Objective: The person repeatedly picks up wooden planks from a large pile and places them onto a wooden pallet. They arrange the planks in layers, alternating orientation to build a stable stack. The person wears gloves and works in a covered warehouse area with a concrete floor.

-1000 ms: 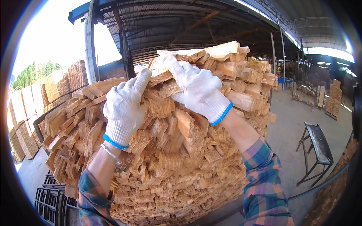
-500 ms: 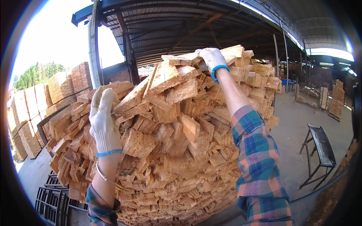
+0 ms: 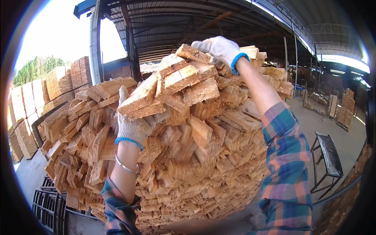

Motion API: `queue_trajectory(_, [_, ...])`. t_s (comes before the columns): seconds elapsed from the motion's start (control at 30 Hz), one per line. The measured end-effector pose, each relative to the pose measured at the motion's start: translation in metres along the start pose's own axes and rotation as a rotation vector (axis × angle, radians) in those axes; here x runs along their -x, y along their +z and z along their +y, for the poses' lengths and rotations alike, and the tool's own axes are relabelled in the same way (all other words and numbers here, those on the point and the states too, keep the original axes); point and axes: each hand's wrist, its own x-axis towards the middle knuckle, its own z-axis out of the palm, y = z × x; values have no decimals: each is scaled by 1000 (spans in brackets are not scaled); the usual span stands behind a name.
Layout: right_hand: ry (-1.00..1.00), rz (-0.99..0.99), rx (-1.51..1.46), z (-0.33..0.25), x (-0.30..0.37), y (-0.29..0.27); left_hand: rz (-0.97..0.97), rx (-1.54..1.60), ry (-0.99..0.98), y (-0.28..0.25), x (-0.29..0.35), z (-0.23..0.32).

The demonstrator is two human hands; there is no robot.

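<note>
A loose bundle of rough-sawn wood blocks (image 3: 181,78) tilts at the top of a tall stack of similar wood pieces (image 3: 196,164). My left hand (image 3: 133,127), in a white knit glove with a blue cuff, is closed around the near left end of the bundle from below, its thumb up along the side. At the bundle's far right end, my right hand (image 3: 222,50), gloved the same way, curls its fingers over the upper blocks. The wood hides part of the fingers of both hands.
Neat stacks of boards (image 3: 58,86) stand outside at the left. Black metal frames (image 3: 49,207) lie at the lower left. A dark metal stand (image 3: 329,154) is on the concrete floor at the right, with pallet stacks (image 3: 345,111) farther back.
My left hand has moved right and closed under the near end of the wood blocks. The bundle has shifted right and lifted slightly, with my right hand over its far end.
</note>
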Motion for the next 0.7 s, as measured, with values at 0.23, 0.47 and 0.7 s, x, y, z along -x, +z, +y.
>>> queue_trajectory(0.23, [25, -120, -581, -4, 46, 38, 55, 153, 10, 20, 8, -1])
queue_trajectory(0.47, [211, -145, -1175, -45, 148, 46, 81, 64, 158, -1, 69, -22])
queue_trajectory(0.7, [406, -140, -1477, -3, 199, 84, 277, -159, 0, 3, 118, -64])
